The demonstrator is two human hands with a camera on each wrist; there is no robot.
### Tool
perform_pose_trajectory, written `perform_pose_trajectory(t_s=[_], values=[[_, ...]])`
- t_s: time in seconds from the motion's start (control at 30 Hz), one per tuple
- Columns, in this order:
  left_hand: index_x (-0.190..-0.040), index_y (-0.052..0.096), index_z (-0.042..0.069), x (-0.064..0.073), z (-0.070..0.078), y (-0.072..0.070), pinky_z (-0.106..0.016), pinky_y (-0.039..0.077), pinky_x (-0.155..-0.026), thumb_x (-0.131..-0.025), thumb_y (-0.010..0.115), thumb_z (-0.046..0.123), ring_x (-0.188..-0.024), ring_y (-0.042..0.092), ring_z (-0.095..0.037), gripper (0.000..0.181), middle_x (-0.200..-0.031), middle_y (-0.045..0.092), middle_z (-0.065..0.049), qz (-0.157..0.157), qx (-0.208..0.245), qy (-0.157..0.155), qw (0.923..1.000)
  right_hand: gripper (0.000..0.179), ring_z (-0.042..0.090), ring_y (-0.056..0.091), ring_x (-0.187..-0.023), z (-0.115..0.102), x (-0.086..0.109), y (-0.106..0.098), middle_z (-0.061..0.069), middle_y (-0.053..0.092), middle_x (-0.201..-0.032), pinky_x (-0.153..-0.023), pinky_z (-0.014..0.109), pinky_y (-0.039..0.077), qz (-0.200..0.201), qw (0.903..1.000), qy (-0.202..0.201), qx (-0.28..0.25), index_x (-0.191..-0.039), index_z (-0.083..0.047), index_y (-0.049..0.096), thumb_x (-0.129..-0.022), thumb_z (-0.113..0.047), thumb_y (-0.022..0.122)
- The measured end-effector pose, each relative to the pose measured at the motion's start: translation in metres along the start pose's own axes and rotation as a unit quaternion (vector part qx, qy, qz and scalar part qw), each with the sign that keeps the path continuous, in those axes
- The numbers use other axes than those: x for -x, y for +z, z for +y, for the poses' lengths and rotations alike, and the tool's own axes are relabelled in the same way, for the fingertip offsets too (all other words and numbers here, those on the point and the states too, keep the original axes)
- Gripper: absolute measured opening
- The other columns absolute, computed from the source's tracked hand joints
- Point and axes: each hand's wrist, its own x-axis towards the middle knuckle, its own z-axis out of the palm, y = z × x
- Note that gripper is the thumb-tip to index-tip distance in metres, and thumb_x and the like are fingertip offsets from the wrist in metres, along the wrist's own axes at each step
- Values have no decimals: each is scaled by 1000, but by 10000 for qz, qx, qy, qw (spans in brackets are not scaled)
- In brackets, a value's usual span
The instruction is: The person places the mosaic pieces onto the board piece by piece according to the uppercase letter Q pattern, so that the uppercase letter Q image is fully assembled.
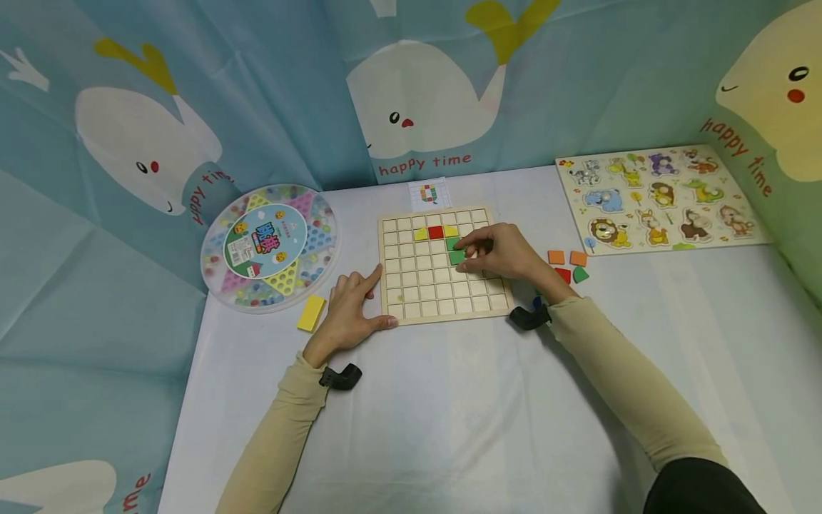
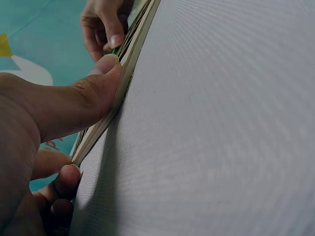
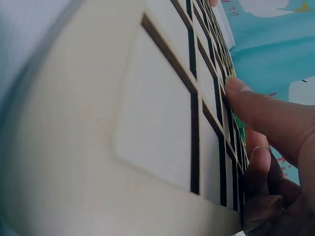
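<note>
A pale wooden grid board lies on the white table. Yellow pieces flank a red square tile in an upper row, above green tiles. My right hand reaches over the board's right side, pinching the lower green tile between thumb and fingertips. The board hides much of this tile in the right wrist view. My left hand braces the near left corner, index finger against the left edge and thumb at the front edge.
A pattern card lies behind the board. Left are a round marble game box and a yellow block. Loose orange tiles, a red piece and a green piece lie right. An animal puzzle lies at the back right.
</note>
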Motion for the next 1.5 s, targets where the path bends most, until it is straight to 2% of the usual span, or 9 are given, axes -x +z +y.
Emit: perform_pose_trajectory(t_s=[0.17,0.37,0.7,1.3,1.5], values=[[-167,33,9,-1,-1,0,-39,22,-85,-82,93,34,-94,30,-24,107,-98,45,-4,12,1,9,10000,29,15,60,-70,-1,0,0,3,74,-85,-65,22,47,46,10000,48,-34,-108,-9,84,-81,-15,94],[-166,34,8,-1,-2,1,-39,22,-84,-82,93,34,-93,30,-24,106,-97,45,-4,33,-27,41,10000,29,16,60,-73,-1,2,-2,9,74,-88,-66,19,47,2,9999,87,-82,-110,-5,83,-84,-16,92],[-167,34,10,-2,-1,1,-38,22,-85,-82,94,34,-95,30,-24,107,-98,45,-4,29,-9,5,10000,22,15,61,-69,-4,0,-1,8,75,-85,-65,20,47,95,9996,-140,220,-104,-4,84,-85,-12,91],[-166,34,8,1,2,1,-38,22,-84,-81,94,32,-94,30,-24,106,-98,45,-6,64,78,-36,9999,21,17,61,-72,-7,0,1,6,74,-85,-65,23,46,1,9994,-46,335,-104,-7,84,-86,-16,90],[-166,35,8,2,2,1,-38,23,-84,-82,94,33,-94,30,-24,105,-98,46,-6,80,51,-5,10000,24,19,61,-74,-5,6,-6,4,73,-83,-67,23,46,259,9995,96,157,-104,-9,84,-84,-19,93]])
